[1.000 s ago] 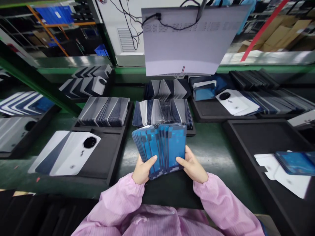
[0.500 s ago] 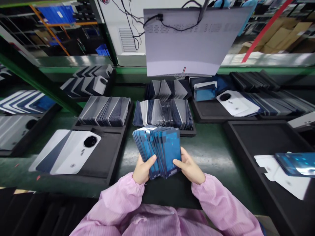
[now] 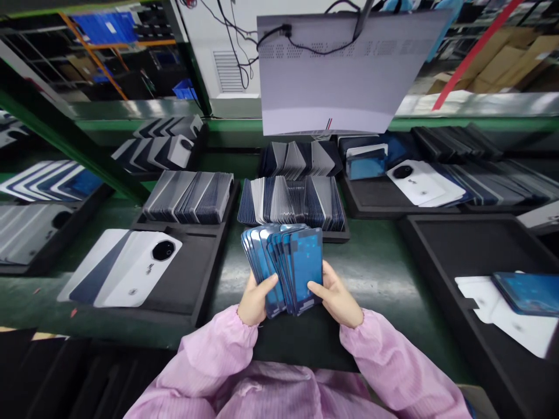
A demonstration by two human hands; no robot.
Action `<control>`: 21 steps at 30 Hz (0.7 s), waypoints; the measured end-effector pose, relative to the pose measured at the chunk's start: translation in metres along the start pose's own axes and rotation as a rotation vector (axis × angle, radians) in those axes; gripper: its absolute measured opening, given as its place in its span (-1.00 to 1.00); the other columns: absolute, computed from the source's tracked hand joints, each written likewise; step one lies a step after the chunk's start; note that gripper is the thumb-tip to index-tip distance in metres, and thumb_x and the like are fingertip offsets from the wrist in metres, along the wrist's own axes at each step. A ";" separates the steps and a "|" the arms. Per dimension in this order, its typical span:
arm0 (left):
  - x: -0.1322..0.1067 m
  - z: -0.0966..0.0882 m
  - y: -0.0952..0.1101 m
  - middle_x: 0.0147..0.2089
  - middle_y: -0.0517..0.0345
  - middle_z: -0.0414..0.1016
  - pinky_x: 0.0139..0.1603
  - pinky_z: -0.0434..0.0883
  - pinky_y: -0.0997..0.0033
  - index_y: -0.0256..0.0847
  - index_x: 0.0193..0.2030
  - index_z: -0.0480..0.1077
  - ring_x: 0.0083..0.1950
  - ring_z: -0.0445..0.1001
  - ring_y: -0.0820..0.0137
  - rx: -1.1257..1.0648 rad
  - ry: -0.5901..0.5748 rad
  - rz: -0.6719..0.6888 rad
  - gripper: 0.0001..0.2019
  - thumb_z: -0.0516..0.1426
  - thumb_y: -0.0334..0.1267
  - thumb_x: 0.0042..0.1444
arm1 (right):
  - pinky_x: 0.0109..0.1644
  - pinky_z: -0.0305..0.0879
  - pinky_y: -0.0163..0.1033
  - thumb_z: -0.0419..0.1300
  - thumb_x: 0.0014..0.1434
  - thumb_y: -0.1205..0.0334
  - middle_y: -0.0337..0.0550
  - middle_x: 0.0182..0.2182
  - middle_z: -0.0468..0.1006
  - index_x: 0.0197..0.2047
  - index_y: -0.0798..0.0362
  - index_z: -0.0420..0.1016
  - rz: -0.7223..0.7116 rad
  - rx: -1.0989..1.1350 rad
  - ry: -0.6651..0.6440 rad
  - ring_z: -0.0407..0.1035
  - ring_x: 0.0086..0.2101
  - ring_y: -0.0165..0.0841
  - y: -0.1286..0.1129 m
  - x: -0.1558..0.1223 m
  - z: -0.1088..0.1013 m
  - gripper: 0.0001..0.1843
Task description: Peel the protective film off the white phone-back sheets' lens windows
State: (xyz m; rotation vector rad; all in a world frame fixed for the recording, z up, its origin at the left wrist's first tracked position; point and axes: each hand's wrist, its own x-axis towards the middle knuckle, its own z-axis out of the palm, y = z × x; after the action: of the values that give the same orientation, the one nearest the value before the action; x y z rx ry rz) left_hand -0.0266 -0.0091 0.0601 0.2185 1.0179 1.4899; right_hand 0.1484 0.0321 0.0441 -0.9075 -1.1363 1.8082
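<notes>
A fanned stack of blue-filmed phone panels (image 3: 286,265) stands upright just above the green bench, in front of my chest. My left hand (image 3: 255,299) grips its lower left edge, thumb across the front panel. My right hand (image 3: 334,299) clasps the lower right side, thumb pressed on the front. Both sleeves are pink.
A black tray (image 3: 192,279) at left holds white back covers (image 3: 131,267). Rows of grey upright panels (image 3: 292,201) fill trays behind the stack. At right a black tray (image 3: 463,244) holds a white cover and a blue panel (image 3: 528,291). A grey hanging board (image 3: 340,70) is overhead.
The fan of panels has been squeezed narrower; my right hand slid left, pushing the spread panels together. My left hand stayed in place.
</notes>
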 end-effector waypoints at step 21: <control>0.004 0.004 0.006 -0.24 0.14 0.64 0.00 0.50 0.04 -0.14 0.04 0.37 -0.14 0.61 0.15 -0.044 0.126 0.017 -0.37 0.40 -0.22 -0.24 | 0.32 0.16 0.00 0.30 0.13 0.10 -0.18 0.23 0.32 0.24 -0.21 0.14 -0.204 -0.092 0.113 0.23 0.21 -0.22 0.000 -0.002 -0.013 -0.34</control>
State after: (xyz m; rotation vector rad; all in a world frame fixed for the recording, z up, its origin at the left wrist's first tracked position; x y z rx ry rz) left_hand -0.0294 -0.0034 0.0649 0.1026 1.0847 1.5558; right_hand 0.1605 0.0352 0.0401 -0.9006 -1.2025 1.5317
